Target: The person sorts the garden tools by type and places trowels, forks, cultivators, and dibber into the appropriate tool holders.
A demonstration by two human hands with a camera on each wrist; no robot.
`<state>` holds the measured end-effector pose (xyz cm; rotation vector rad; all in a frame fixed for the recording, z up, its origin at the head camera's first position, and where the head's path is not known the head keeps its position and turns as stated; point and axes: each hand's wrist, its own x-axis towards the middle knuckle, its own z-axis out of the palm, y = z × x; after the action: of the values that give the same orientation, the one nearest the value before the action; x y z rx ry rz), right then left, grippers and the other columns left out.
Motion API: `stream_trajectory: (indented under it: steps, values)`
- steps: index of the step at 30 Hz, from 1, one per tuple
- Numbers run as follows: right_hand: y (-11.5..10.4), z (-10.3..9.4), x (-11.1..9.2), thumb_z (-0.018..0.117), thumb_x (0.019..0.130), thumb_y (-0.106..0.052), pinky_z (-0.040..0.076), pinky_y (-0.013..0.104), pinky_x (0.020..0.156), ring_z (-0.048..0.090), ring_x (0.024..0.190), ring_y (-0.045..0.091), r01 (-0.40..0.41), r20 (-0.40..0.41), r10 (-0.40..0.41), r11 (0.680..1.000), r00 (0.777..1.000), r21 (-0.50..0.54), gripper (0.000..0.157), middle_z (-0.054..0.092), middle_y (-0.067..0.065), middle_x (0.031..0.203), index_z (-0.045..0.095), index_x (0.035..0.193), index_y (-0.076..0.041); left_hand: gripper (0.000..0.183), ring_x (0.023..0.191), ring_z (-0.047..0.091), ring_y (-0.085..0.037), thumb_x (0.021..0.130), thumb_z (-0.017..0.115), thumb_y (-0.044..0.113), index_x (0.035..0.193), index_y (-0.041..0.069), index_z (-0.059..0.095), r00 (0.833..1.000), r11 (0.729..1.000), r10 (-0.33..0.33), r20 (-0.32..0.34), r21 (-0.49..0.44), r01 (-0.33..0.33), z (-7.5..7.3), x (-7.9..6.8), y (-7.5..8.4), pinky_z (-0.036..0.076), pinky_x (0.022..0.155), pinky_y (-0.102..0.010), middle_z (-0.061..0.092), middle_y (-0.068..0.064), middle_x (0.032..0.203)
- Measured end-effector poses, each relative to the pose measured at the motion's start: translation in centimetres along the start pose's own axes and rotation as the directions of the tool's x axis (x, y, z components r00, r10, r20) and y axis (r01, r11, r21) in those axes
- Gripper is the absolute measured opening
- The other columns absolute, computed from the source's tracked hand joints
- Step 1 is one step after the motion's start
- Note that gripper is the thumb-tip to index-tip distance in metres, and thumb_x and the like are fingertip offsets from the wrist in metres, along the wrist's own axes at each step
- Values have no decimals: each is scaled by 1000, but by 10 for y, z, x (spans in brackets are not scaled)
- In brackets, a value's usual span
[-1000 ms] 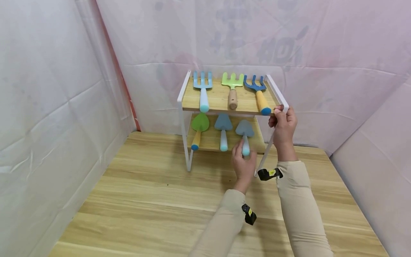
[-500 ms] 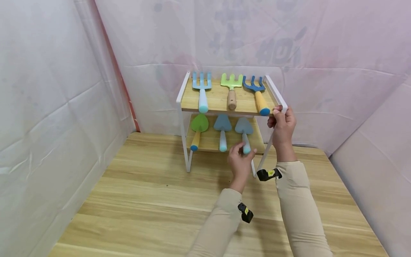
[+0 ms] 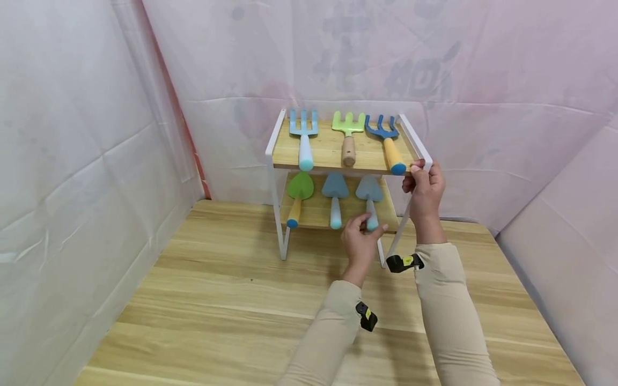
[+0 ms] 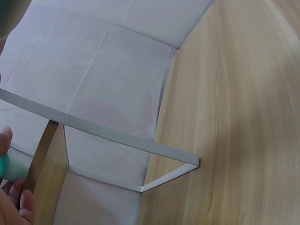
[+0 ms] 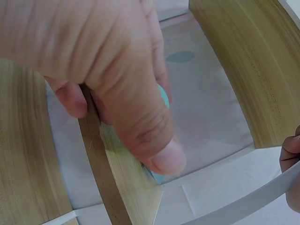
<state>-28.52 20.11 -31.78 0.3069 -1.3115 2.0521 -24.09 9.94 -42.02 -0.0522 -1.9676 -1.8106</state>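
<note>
My left hand (image 3: 359, 244) is at the handle of the rightmost grey-blue trowel (image 3: 369, 188), which lies on the lower board of a two-tier shelf (image 3: 316, 212). Its fingertips touch the handle's left side; the thumb stands spread to the right. In the right wrist view that thumb covers most of the handle, leaving bits of its teal end (image 5: 163, 95) showing. My right hand (image 3: 426, 195) grips the shelf's upper right front corner, thumb at the board's front edge, fingers round the white frame. Beside the trowel lie a blue trowel (image 3: 335, 185) and a green trowel (image 3: 300, 186).
Across the upper board lie a light-blue hand fork (image 3: 305, 131), a lime-green fork (image 3: 348, 128) with a wooden handle, and a dark-blue rake (image 3: 393, 153) with a yellow handle. The shelf stands on a wood-grain table (image 3: 217, 289), with pale cloth (image 3: 232, 59) hung around.
My left hand has drawn slightly left and its fingers have spread from the trowel handle. The trowel has shifted a little to the right. My right hand keeps its grip on the corner.
</note>
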Motion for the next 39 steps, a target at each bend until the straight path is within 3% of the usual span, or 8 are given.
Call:
stream_trajectory:
  steps: [6, 15, 28, 33, 39]
  values:
    - [0, -1, 0, 51, 85, 0, 36, 16, 41, 43, 43, 9, 5, -3, -5, 1000, 1000, -2, 3, 46, 5, 56, 52, 82, 0, 42, 83, 56, -8, 69, 83, 17, 107, 7, 68, 999, 1000, 0, 38, 29, -1, -1, -1, -1, 49, 69, -18, 60, 2, 96]
    - [1, -1, -1, 54, 84, -2, 37, 18, 40, 43, 43, 10, 12, 19, -12, 1000, 1000, 17, 6, 47, 5, 56, 51, 84, 3, 45, 91, 56, -15, 73, 79, 16, 114, 6, 64, 993, 983, 89, 78, 153, -100, -5, -8, -2, 47, 78, -25, 58, -2, 104]
    - [1, 1, -1, 52, 85, -2, 37, 18, 41, 43, 44, 10, 5, 10, -5, 1000, 1000, 5, 3, 46, 5, 57, 52, 83, 1, 42, 97, 54, -16, 79, 73, 13, 118, 5, 60, 989, 981, 123, 87, 139, -134, -17, -12, -1, 46, 83, -29, 56, -5, 109]
    - [0, -2, -1, 50, 85, 0, 37, 17, 41, 43, 44, 10, -2, -10, 2, 1000, 1000, -7, 4, 46, 5, 57, 52, 82, -2, 39, 106, 52, -21, 81, 68, 5, 118, 3, 58, 973, 967, 205, 101, 135, -218, -27, -16, -1, 45, 89, -29, 53, -8, 116]
    - [-1, -4, -1, 50, 85, 1, 37, 17, 41, 43, 43, 10, 3, -2, -3, 1000, 1000, 11, 3, 47, 5, 57, 53, 83, 1, 33, 106, 53, -21, 79, 67, 2, 112, 0, 61, 938, 927, 331, 101, 149, -343, -44, -16, 1, 45, 89, -31, 55, -9, 113]
